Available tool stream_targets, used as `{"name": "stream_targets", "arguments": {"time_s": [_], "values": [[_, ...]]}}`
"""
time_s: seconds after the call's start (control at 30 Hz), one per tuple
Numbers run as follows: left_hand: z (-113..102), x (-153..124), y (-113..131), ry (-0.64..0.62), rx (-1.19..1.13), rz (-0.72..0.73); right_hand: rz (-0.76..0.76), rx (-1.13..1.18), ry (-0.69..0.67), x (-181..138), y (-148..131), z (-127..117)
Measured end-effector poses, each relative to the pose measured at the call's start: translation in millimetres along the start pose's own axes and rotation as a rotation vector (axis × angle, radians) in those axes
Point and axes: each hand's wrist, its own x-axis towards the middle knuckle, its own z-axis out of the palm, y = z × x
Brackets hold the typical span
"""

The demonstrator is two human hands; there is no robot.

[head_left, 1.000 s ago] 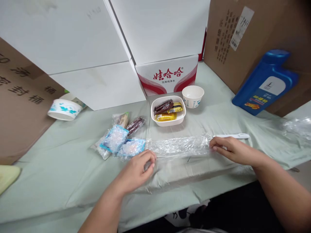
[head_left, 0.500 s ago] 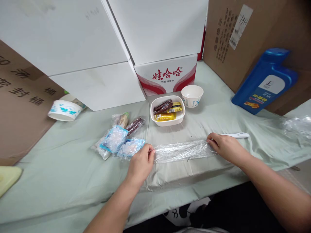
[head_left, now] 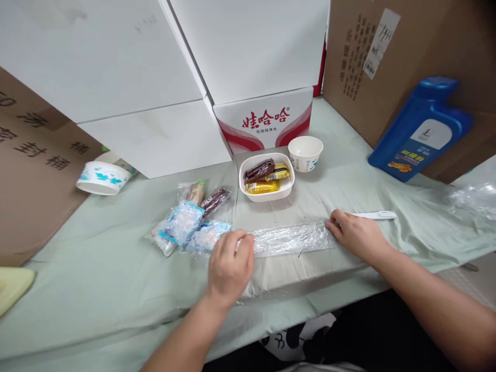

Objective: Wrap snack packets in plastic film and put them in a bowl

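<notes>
A folded strip of clear plastic wrap lies flat on the pale green tablecloth near the front edge. My left hand rests on its left end, fingers curled down onto the film. My right hand presses on its right end with fingers together. A white plastic utensil lies just beyond my right hand. Behind the strip stands a white rectangular dish holding brown and yellow snack packets.
Wrapped snack packets lie left of the strip. A small paper bowl sits by the dish, another bowl far left. A blue jug leans on cardboard boxes at right; white boxes line the back. Crumpled film lies far right.
The plastic strip has become narrower and flatter. Both hands moved slightly forward and inward onto its ends, the left hand now pressing down on it.
</notes>
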Motion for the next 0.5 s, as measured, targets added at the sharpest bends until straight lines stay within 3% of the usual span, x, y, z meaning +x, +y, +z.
{"name": "stream_targets", "arguments": {"time_s": [0.07,0.17,0.23,0.3,0.4,0.5], "values": [[2.4,-0.4,4.7,-0.11,-0.125,0.112,0.003,0.013,0.003,1.8,4.0,0.3],[8.4,-2.4,5.7,-0.256,-0.193,0.105,0.087,0.037,0.033,7.7,20.1,-1.4],[10.8,-3.5,3.9,-0.29,-0.208,0.075,0.164,0.047,0.098,10.6,31.2,-4.6],[11.1,-4.1,3.0,-0.292,-0.219,0.073,0.139,0.093,0.215,9.7,33.8,-8.0],[10.6,-4.3,5.7,-0.273,-0.202,0.078,-0.223,0.236,0.288,1.1,15.2,-7.9],[12.3,-5.2,7.6,-0.265,-0.113,0.023,-0.626,0.288,0.078,-7.6,-11.6,-0.1]]}}
